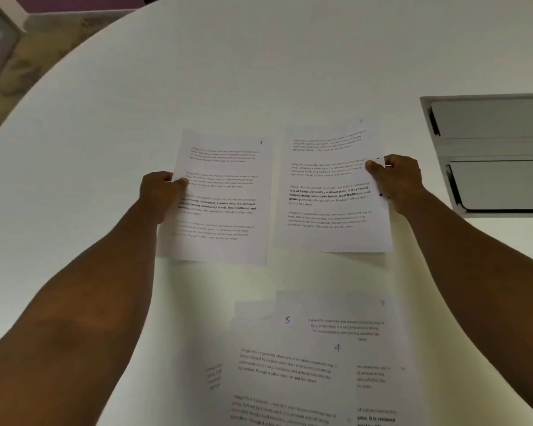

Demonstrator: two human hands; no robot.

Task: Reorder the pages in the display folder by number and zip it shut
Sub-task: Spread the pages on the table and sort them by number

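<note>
Dim, even indoor light with a greenish cast; soft shadows fall beneath both forearms [105,287] onto the white table [259,72]. Wide-angle distortion curves the table rim; printed text is slightly blurred.

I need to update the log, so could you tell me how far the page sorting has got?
Done: pages are out, loose on the table. In hand: left hand and right hand each hold one sheet. Left: ordering the overlapping pile; no folder visible, so refilling and zipping remain.
</note>
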